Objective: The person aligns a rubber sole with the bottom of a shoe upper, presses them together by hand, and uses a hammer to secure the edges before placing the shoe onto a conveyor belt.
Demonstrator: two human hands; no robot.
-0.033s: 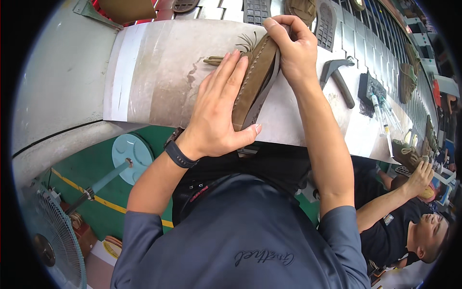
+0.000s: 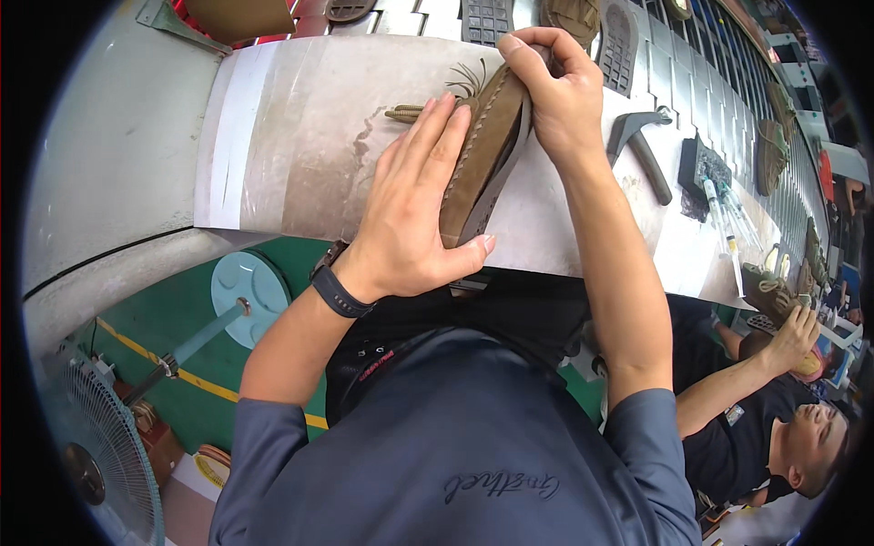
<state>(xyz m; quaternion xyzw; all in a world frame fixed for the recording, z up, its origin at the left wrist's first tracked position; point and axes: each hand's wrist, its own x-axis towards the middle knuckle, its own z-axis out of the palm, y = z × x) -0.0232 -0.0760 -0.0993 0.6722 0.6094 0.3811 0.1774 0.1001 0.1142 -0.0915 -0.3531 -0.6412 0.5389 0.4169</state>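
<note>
A brown shoe [image 2: 480, 155] is held on its side over the pale work board [image 2: 319, 136], its stitched seam facing up. A dark gap runs between the upper and the sole on its right side. My left hand [image 2: 410, 200] lies along the upper with fingers stretched, its thumb against the shoe's near end. With thumb and curled fingers, my right hand [image 2: 560, 86] grips the far end. Laces [image 2: 405, 114] and loose thread-like strands stick out left of the shoe; my left fingers hide part of the upper.
Right of the board's middle lie a hammer [image 2: 642, 150] and a black block [image 2: 701, 168] with several syringes [image 2: 724, 214]. Shoe soles [image 2: 617, 55] rest on the metal conveyor behind. A co-worker [image 2: 737, 409] handles a shoe at right. A fan [image 2: 100, 455] stands lower left.
</note>
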